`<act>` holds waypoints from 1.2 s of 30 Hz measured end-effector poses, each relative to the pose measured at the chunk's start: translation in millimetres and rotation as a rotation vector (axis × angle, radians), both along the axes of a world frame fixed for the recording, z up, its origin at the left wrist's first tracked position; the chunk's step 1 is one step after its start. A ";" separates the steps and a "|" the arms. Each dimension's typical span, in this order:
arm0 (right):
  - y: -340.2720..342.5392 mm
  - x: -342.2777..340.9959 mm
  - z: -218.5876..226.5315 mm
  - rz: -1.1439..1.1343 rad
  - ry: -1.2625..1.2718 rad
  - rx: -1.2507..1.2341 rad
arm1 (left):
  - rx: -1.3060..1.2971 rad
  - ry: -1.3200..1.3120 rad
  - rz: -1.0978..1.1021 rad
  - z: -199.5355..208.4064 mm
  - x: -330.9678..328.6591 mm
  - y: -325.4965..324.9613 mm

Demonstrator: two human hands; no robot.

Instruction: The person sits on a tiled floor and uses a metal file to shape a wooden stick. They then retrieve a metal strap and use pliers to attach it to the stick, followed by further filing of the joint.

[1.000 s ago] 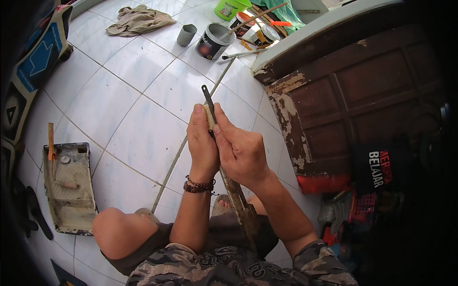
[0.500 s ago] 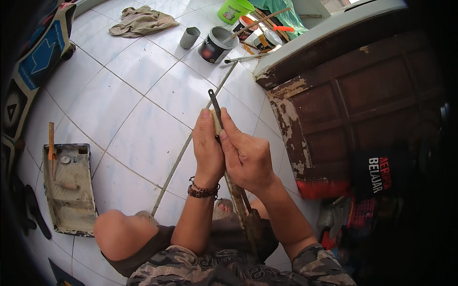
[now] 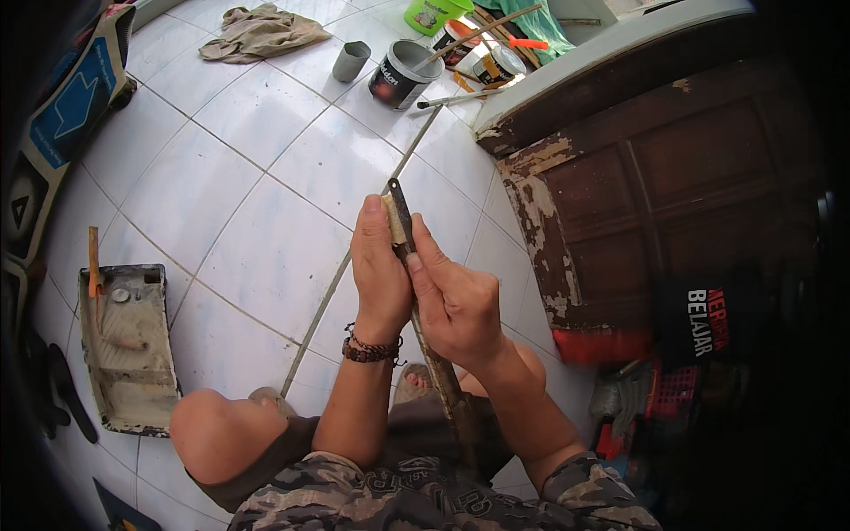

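Note:
Between my two hands, in front of my knees, a long narrow brown strip (image 3: 443,372) runs down toward my lap, with a pale, wood-like upper end. My left hand (image 3: 379,274) is closed around that upper part, its thumb stretched along the side. My right hand (image 3: 456,305) pinches a dark, flat, narrow metal tool (image 3: 401,212) that has a small hole at its upper end. The tool lies along the pale end of the strip. Its lower part is hidden behind my right hand, so its exact kind cannot be told.
A crusted paint tray (image 3: 133,354) with an orange-handled tool lies left on the tiles. Ahead stand a paint bucket (image 3: 403,80), a grey cup (image 3: 351,61), a green pail (image 3: 434,16) and a rag (image 3: 264,34). A peeling brown door (image 3: 637,195) stands right.
The dark metal tool and my right hand have shifted slightly toward me along the strip. More of the strip's pale end shows. My left hand has moved a little to the left.

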State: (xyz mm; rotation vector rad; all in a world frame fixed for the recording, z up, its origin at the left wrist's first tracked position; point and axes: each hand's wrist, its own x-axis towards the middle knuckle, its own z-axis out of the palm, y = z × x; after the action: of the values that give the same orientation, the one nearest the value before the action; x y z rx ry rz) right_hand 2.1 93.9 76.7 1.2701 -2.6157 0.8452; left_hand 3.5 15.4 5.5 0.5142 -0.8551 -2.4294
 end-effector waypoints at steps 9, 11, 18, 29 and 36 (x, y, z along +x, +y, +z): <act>-7.2 -10.2 7.5 -0.032 -0.068 0.064 | -0.015 0.036 0.000 2.6 -0.4 2.0; 0.0 -4.4 -2.2 -0.005 -0.048 -0.029 | -0.007 -0.032 -0.006 1.5 2.7 6.9; -3.5 -5.8 4.2 -0.055 -0.107 0.032 | -0.023 0.019 -0.039 9.5 6.3 1.6; 11.5 10.3 -17.5 -0.004 -0.013 -0.133 | 0.008 -0.034 -0.020 4.1 5.2 -0.7; 3.5 15.9 -8.7 -0.020 -0.003 -0.078 | -0.005 -0.014 -0.036 5.8 15.0 -0.6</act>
State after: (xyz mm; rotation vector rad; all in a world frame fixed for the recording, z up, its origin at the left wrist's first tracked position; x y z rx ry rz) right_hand 18.0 97.4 68.0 1.2216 -2.5664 0.9369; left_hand 18.4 14.8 11.3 0.5189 -0.8840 -2.4582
